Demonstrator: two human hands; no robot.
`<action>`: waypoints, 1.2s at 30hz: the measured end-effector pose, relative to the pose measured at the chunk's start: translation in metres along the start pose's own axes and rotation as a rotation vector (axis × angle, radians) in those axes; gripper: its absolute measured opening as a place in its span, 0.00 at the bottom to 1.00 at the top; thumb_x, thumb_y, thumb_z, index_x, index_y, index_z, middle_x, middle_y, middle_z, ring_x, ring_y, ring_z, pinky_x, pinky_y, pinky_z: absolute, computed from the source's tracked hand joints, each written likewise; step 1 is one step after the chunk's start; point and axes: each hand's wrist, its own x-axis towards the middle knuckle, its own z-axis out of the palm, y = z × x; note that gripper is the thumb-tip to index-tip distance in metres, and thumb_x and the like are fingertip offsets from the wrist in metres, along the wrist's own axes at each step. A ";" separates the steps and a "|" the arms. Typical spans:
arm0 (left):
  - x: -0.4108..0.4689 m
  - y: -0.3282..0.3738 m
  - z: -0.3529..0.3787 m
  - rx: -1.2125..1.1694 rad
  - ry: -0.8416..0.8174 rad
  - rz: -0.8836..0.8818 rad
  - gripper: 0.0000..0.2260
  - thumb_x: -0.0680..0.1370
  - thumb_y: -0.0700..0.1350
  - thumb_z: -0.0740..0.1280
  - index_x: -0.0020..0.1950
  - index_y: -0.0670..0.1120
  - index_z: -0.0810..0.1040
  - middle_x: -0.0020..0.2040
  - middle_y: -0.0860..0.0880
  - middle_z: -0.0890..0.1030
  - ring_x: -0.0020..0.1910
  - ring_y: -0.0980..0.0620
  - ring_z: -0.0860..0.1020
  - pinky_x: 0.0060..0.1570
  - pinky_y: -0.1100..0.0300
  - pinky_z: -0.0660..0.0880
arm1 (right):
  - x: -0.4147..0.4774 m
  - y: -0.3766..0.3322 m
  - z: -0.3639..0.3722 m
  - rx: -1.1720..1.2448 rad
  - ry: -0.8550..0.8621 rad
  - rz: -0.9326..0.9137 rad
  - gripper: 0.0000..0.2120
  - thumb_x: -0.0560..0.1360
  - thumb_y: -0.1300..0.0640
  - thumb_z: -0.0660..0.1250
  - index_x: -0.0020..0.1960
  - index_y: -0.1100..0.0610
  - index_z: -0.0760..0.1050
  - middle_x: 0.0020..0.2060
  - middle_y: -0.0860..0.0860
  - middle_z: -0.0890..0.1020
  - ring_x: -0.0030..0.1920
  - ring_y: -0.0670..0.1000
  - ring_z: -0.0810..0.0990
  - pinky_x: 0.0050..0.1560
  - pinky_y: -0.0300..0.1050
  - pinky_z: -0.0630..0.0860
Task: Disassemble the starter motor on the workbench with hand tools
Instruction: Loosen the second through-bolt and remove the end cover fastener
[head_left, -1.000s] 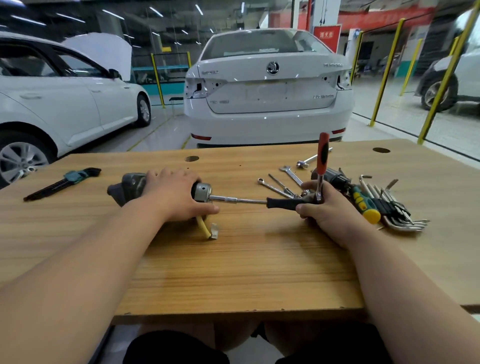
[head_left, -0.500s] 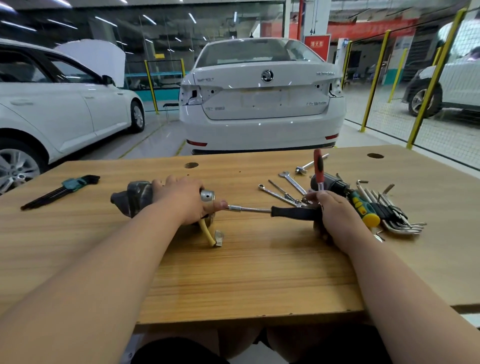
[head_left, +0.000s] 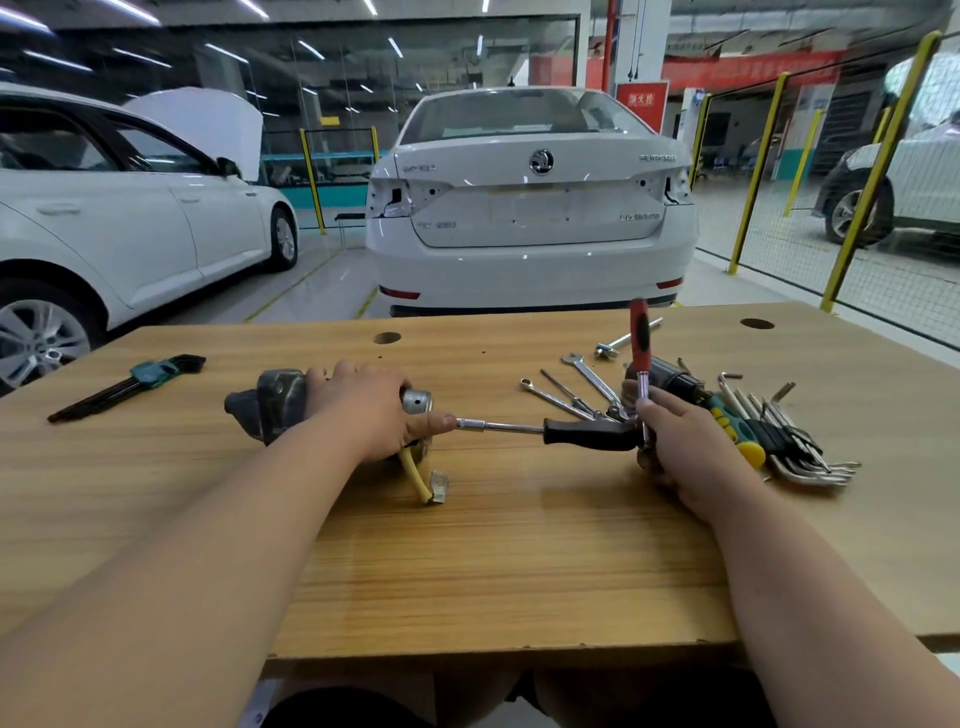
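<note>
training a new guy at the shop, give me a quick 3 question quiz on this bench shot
1. True or false: the left hand grips the starter motor.
2. Where does the hex key set in the teal holder lie? A. left of the motor, apart from it. B. on top of the motor. C. right of the motor.
3. Fill in: the right hand grips a tool whose ___ handle stands upright.

Key: 1 true; 2 A; 3 red.
</note>
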 end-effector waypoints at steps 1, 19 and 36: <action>-0.001 0.000 -0.001 0.004 -0.002 -0.005 0.39 0.61 0.81 0.48 0.59 0.59 0.72 0.59 0.50 0.75 0.60 0.45 0.68 0.60 0.42 0.59 | 0.001 0.002 -0.001 0.022 -0.019 -0.012 0.14 0.83 0.53 0.59 0.48 0.36 0.77 0.43 0.53 0.78 0.34 0.51 0.75 0.31 0.43 0.72; -0.004 0.003 -0.009 -0.053 -0.037 -0.003 0.40 0.62 0.79 0.57 0.65 0.57 0.71 0.64 0.50 0.74 0.65 0.45 0.65 0.64 0.43 0.56 | -0.003 0.002 -0.007 0.130 -0.040 0.051 0.14 0.81 0.68 0.59 0.56 0.54 0.79 0.58 0.55 0.78 0.50 0.58 0.83 0.44 0.46 0.81; -0.004 0.000 -0.002 0.003 -0.010 0.027 0.44 0.62 0.81 0.49 0.68 0.56 0.68 0.67 0.49 0.71 0.67 0.43 0.65 0.65 0.40 0.55 | 0.000 0.004 0.002 -0.225 0.124 -0.012 0.09 0.81 0.51 0.63 0.44 0.43 0.78 0.35 0.55 0.82 0.33 0.53 0.79 0.34 0.48 0.75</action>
